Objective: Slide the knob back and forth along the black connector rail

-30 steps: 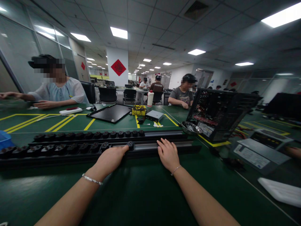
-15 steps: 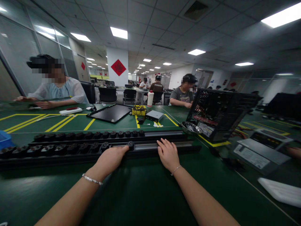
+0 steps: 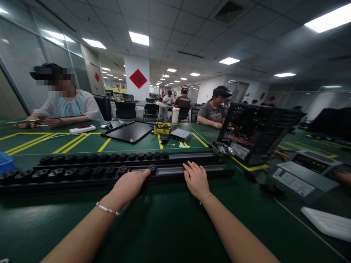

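Observation:
Two long black power track rails lie side by side across the green table. The nearer track rail (image 3: 175, 172) carries a row of black socket modules, and the farther track rail (image 3: 189, 156) has a similar row. My left hand (image 3: 128, 187) is closed at the nearer rail, its thumb against the rightmost black socket module (image 3: 153, 169); most of its fingers are hidden. My right hand (image 3: 196, 179) lies open on the nearer rail, farther right, fingers stretched over its top. A bare silver channel shows between the two hands.
Beyond the rails are a dark flat screen (image 3: 131, 131), a yellow box of cables (image 3: 162, 128), a grey drive (image 3: 180, 134) and a metal bowl (image 3: 223, 148). An opened computer case (image 3: 255, 128) and a power supply (image 3: 298, 179) stand right. Co-workers sit across the table.
Both my hands and the rails look unmoved. The person at the left has raised a thin, flat object above the table. The person in grey at the right has shifted slightly.

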`<state>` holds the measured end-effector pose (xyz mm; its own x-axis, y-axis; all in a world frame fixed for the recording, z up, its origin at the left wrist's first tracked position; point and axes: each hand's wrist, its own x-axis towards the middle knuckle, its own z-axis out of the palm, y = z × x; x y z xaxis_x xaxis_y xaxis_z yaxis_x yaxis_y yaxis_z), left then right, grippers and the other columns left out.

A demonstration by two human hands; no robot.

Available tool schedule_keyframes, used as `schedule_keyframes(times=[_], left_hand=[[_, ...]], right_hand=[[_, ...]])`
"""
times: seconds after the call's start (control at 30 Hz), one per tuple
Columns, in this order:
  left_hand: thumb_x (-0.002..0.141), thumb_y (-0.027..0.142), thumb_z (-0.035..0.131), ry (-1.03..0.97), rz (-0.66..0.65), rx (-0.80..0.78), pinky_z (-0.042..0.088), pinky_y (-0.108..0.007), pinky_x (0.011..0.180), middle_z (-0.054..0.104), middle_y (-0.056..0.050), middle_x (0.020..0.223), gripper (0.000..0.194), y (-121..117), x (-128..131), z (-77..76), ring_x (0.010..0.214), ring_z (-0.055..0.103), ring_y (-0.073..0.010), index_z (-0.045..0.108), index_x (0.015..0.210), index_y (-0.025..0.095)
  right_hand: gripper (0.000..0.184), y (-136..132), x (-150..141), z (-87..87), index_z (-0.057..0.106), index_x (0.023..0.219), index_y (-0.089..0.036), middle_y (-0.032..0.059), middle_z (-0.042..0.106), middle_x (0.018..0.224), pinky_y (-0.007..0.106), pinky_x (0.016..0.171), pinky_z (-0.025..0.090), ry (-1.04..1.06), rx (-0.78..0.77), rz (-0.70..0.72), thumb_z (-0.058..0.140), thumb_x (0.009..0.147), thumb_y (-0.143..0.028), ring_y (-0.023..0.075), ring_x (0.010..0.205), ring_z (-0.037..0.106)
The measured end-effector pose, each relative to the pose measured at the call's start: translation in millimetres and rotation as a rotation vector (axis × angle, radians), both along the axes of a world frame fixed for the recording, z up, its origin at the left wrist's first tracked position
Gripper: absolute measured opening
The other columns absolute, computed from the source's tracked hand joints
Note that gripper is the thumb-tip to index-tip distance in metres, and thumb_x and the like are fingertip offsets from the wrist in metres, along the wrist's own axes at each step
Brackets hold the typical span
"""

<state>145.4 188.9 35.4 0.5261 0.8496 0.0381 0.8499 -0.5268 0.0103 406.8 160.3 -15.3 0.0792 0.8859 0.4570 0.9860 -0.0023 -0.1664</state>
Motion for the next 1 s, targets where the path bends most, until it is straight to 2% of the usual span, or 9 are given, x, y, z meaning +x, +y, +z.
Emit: schedule_keyframes(times=[0.43, 1.0], left_hand=[[0.087, 0.021, 0.038, -0.007, -0.028, 0.032, 0.048, -0.035, 0.071, 0.069, -0.007, 0.099, 0.029, 2.7, -2.0, -4.8, 0.086, 0.066, -0.0239, 0.052, 0.111, 0.027], [0.087, 0.02, 0.038, 0.0, -0.022, 0.028, 0.049, -0.033, 0.071, 0.069, -0.006, 0.098, 0.03, 0.8, -1.1, -2.4, 0.085, 0.066, -0.0226, 0.051, 0.113, 0.027]], right_hand=[[0.042, 0.4, -0.2, -0.3, 0.055, 0.124, -0.027, 0.0026, 0.05, 0.135, 0.041, 0.106, 0.022, 0.0, -0.002, -0.002, 0.031, 0.091, -0.034, 0.0189, 0.127, 0.039], [0.042, -0.5, -0.7, 0.9, 0.055, 0.125, -0.027, 0.0026, 0.05, 0.135, 0.041, 0.107, 0.022, 0.002, -0.008, -0.002, 0.03, 0.092, -0.034, 0.0189, 0.127, 0.04]])
